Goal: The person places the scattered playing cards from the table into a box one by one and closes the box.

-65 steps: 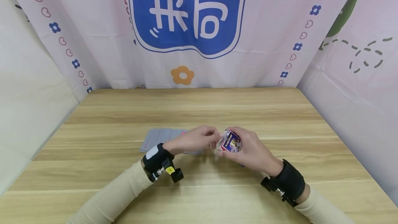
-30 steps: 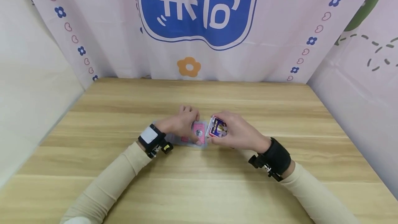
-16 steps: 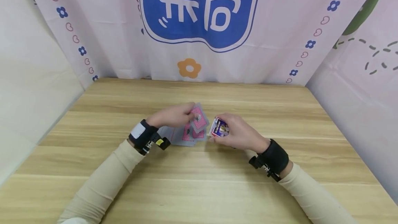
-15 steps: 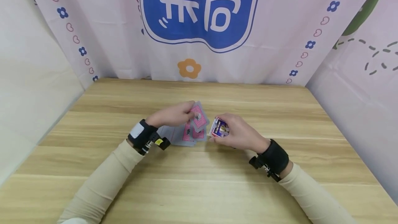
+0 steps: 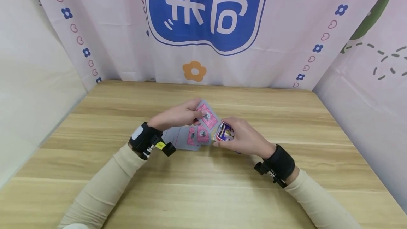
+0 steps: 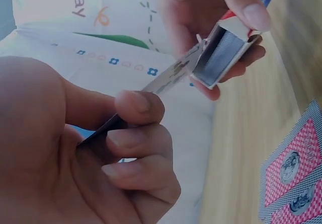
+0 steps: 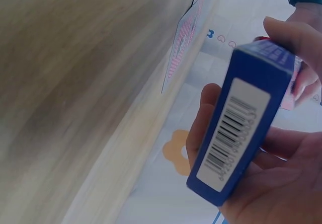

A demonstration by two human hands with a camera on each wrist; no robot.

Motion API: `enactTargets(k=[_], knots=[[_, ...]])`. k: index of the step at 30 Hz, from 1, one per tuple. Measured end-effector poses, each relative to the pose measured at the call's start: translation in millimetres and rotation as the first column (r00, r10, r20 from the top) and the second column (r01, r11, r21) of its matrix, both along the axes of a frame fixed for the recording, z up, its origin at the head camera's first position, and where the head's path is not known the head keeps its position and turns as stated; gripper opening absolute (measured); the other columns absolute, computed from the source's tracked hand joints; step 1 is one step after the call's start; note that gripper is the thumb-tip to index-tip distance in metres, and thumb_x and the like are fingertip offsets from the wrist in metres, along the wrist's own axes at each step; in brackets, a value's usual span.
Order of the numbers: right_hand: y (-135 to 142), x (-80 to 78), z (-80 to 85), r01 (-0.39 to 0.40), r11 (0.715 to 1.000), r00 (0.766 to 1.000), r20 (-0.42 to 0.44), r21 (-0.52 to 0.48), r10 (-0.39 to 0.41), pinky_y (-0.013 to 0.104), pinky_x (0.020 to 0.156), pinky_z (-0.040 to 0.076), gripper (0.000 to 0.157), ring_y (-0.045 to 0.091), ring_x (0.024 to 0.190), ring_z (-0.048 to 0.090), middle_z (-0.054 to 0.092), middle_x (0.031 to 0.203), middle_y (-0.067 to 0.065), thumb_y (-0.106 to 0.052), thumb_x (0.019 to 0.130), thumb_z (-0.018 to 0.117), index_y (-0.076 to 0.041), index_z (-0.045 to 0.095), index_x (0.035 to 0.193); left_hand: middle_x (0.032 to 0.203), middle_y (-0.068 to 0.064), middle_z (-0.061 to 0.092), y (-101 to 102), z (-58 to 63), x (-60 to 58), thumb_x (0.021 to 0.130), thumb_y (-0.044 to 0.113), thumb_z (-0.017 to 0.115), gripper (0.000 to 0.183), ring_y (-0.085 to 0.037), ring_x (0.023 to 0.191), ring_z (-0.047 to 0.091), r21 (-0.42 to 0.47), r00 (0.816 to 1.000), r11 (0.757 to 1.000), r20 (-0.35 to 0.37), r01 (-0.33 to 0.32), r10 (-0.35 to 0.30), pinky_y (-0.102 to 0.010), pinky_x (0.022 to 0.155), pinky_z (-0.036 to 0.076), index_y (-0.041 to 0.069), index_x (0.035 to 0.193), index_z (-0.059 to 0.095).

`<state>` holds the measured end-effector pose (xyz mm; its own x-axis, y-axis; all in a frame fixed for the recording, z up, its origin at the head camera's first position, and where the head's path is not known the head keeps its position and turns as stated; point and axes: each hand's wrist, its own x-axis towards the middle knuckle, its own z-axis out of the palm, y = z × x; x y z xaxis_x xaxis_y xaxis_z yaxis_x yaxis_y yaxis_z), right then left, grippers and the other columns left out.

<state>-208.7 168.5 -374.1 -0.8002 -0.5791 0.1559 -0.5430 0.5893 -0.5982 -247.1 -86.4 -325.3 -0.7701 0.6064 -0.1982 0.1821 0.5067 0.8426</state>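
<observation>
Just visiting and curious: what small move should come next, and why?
Probably the left hand should ease its card into the box: the card's edge is at the box's open end, and the right hand grips the box.

A pale printed curtain (image 5: 114, 45) hangs behind the wood-grain table (image 5: 203, 197), the left wall (image 5: 28, 80) perhaps cloth too.

one box (image 5: 226, 133), at least four cards (image 5: 202, 135)

Playing card (image 5: 209, 116): pink-checked back, held aloft, tilted, one end at open mouth of blue, barcoded card box (image 7: 235, 128). Overlapping cards (image 5: 192, 138) flat on worktop (image 5: 222, 190), nearby.
</observation>
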Motion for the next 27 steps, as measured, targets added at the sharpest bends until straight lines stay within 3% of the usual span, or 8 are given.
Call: enactTargets(k=[9, 19, 27], knots=[[0.6, -0.6, -1.4, 0.02, 1.0, 1.0, -0.002, -0.018, -0.02, 0.024, 0.061, 0.053, 0.041, 0.011, 0.076, 0.062, 0.068, 0.094, -0.003, -0.039, 0.088, 0.086, -0.016, 0.067, 0.116, 0.089, -0.001, 0.05, 7.8, -4.9, 2.0, 0.113, 0.021, 0.039, 0.018, -0.02, 0.08, 0.047, -0.01, 1.0, 1.0, 0.019, -0.019, 0.02, -0.031, 0.075, 0.04, 0.01, 0.127, 0.044], [0.2, -1.9, -5.2, 0.037, 0.998, 0.999, 0.015, -0.04, -0.037, 0.025, 0.059, 0.052, 0.036, 0.012, 0.074, 0.061, 0.068, 0.092, -0.002, -0.038, 0.086, 0.087, -0.017, 0.068, 0.108, 0.088, 0.0, 0.052, 17.3, -17.2, 8.0, 0.114, 0.024, 0.039, 0.019, -0.021, 0.08, 0.05, -0.014, 0.998, 0.999, 0.021, -0.051, 0.051, -0.027, 0.068, 0.039, 0.012, 0.129, 0.044], [1.6, -2.0, -6.7, 0.072, 0.996, 0.997, 0.034, -0.043, -0.071, 0.025, 0.058, 0.052, 0.037, 0.012, 0.073, 0.062, 0.068, 0.093, -0.001, -0.037, 0.086, 0.087, -0.016, 0.068, 0.111, 0.079, 0.0, 0.052, 23.5, -23.6, 11.8, 0.114, 0.021, 0.036, 0.015, -0.015, 0.068, 0.042, -0.018, 1.0, 1.0, 0.01, 0.013, -0.012, -0.027, 0.064, 0.034, 0.011, 0.122, 0.044]])
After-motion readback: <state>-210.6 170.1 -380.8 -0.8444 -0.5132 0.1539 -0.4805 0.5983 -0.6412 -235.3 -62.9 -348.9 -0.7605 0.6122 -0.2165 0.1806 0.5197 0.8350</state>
